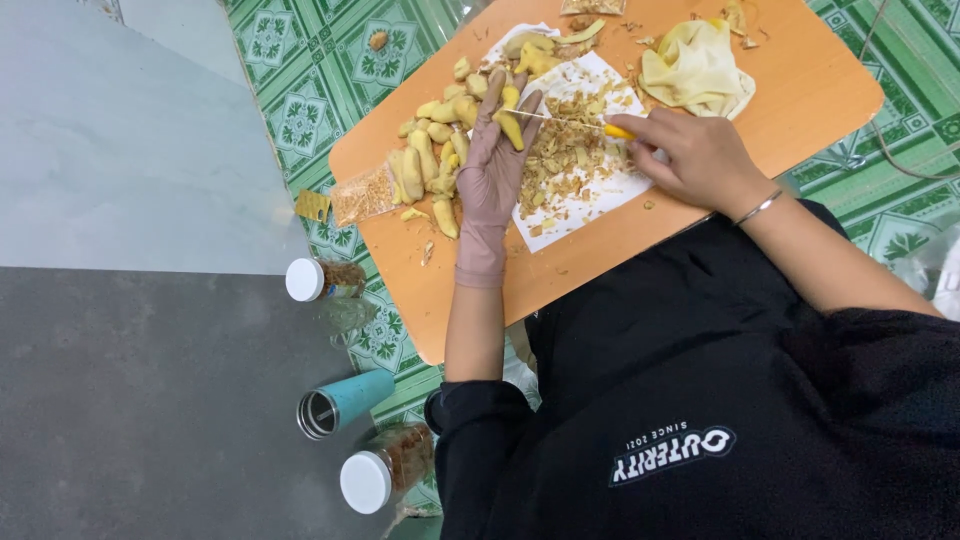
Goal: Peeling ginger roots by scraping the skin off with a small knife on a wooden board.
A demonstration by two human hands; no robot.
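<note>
Below, beyond the low orange table, on green patterned flooring: teal tumbler, two white-lidded jars. Clear packet at the tabletop's left edge, beside peeled ginger pieces. Gloved left hand: fingers extended, pinching one ginger piece over the white paper strewn with peelings. Bare right hand: fingers curled tight around a yellow-handled knife, blade touching that piece.
</note>
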